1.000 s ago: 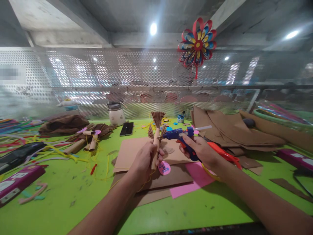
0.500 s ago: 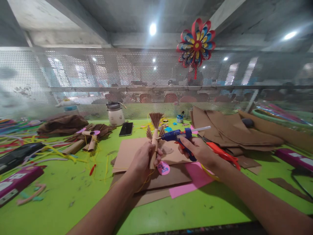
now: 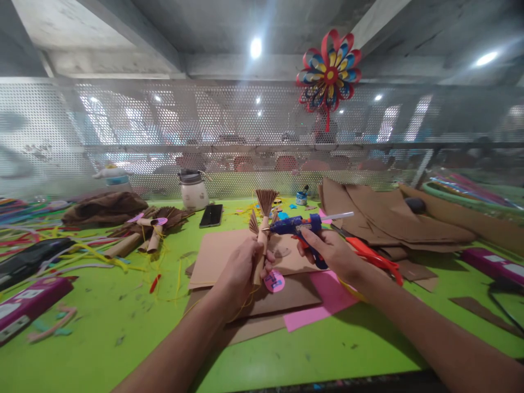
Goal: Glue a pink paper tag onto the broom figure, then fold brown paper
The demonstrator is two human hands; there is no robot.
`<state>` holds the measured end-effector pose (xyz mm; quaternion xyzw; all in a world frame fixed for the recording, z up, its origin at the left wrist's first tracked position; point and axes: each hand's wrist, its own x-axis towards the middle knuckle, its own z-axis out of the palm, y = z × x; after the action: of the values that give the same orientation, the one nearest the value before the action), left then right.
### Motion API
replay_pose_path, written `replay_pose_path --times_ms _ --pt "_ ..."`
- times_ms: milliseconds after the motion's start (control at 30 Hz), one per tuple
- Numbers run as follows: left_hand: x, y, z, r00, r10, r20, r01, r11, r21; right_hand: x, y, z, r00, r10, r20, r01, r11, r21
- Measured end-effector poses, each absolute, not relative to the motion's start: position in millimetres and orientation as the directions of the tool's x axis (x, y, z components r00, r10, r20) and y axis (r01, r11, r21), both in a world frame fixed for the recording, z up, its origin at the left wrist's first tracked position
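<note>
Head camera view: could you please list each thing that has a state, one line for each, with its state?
Left hand: closed around the paper figure.
Paper figure: held upright, fan on top spread open.
Right hand: gripping the glue gun.
Glue gun: level, nozzle at the figure, stick loaded.
Phone: flat, screen dark.
Orange scissors: lying on the table.

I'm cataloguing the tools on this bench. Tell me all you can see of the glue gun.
The glue gun is small, blue plastic, with a pale glue stick jutting from its rear. The right hand grips its handle, holding it roughly level above the brown card sheets. Its nozzle points left, at the paper roll figure held in the left hand.
</note>
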<state>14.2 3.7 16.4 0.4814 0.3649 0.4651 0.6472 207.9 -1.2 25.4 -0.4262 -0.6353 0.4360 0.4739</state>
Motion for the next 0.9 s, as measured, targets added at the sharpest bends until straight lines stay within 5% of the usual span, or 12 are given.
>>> replay_pose_path --times_ms 500,900 --pt "11.4 9.3 16.3 0.305 0.947 -0.098 -0.373 0.214 0.903 206.2 -0.3 22.4 -0.192 0.954 0.232 0.091 0.253 -0.963" --pt "13.7 5.3 18.0 0.32 0.939 -0.127 -0.302 0.228 0.926 206.9 -1.1 25.4 -0.175 0.954 0.243 0.184 0.274 -0.944"
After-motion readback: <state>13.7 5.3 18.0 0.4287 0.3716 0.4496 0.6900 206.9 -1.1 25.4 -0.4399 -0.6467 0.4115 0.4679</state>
